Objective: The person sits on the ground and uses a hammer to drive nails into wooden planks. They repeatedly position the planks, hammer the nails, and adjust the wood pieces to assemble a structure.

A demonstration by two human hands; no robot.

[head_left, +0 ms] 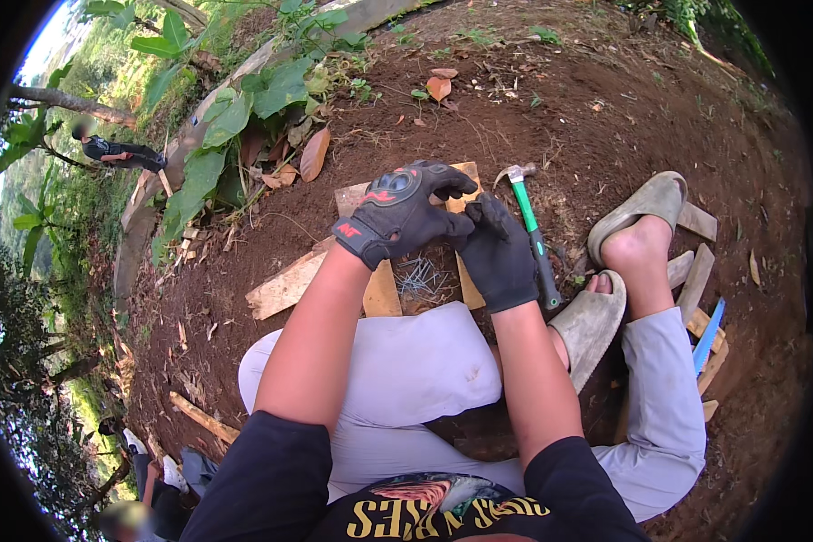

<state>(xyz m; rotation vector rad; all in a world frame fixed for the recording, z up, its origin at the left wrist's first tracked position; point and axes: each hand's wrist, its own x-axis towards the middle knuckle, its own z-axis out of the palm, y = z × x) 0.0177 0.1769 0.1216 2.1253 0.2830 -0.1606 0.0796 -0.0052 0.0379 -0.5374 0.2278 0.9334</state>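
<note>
Both my hands wear dark work gloves and meet above several short wooden boards on the soil. My left hand (408,213) has its fingers curled, thumb toward the right hand. My right hand (499,257) is closed, its fingertips touching the left hand's. Whatever they pinch, if anything, is too small or hidden. Under them, a pale board (382,291) and another board (469,285) flank a loose pile of nails (422,278). Just right of my right hand lies a claw hammer (530,217) with a green and black handle, its head pointing away from me.
My sandalled feet (590,330) are at the right. Beyond them lie wood offcuts (694,278) and a blue saw (709,336). A long board (289,282) rests left of the nails. Leafy plants (235,126) grow at the upper left; a person (122,154) stands far left, others lower left.
</note>
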